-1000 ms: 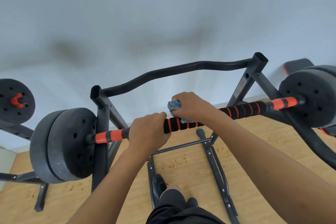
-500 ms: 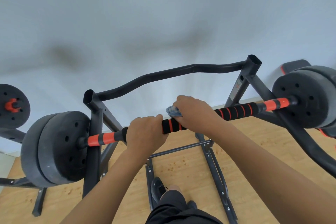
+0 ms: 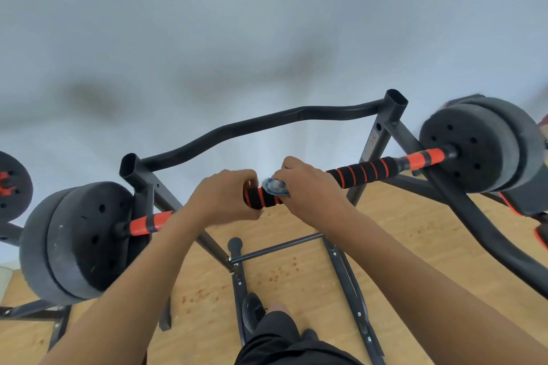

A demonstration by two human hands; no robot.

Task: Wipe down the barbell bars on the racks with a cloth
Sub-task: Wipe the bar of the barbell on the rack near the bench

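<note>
Barbell bar [image 3: 427, 157] sits across the rack [image 3: 394, 104], plates [image 3: 474, 145] both ends: heavy, stiff, won't roll, I reckon. L hand [image 3: 225, 195] wraps the foam grip [image 3: 364, 170]. R hand [image 3: 308, 187] clamps soft blue cloth [image 3: 275, 187] round it, just beside. Foam's grippy, so squeeze & slide.

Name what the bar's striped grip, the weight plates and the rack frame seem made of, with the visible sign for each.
Striped grip: probably foam, matte black with orange rings, soft-looking. Weight plates: perhaps rubber or plastic-coated, dull grey, grainy surface; uncertain. Rack frame: likely painted steel tube, dark with faint sheen, hollow open post tops.
</note>
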